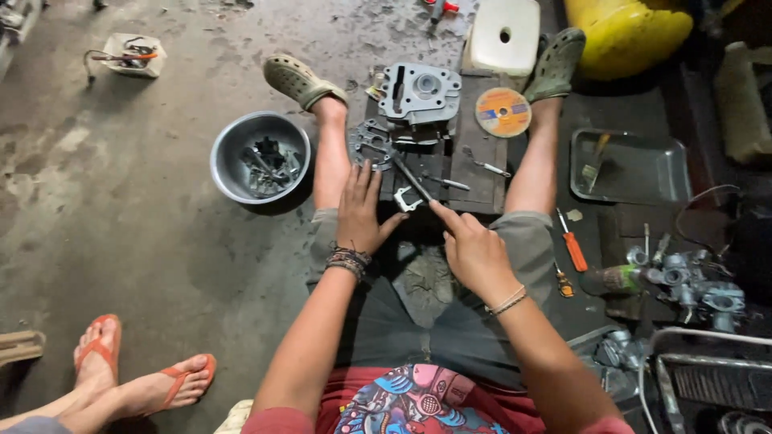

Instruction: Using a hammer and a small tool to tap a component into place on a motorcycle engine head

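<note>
Both hands rest at the near edge of a wooden board: left hand flat, fingers spread, grasping nothing; right hand loose, forefinger touching a small metal bracket. Best pin the bracket flat before lifting. One cylinder head, one gasket, one grinding disc, one steel bowl.

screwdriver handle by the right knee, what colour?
Orange. The screwdriver lies on the floor beside the right leg; head view shows it best.
</note>
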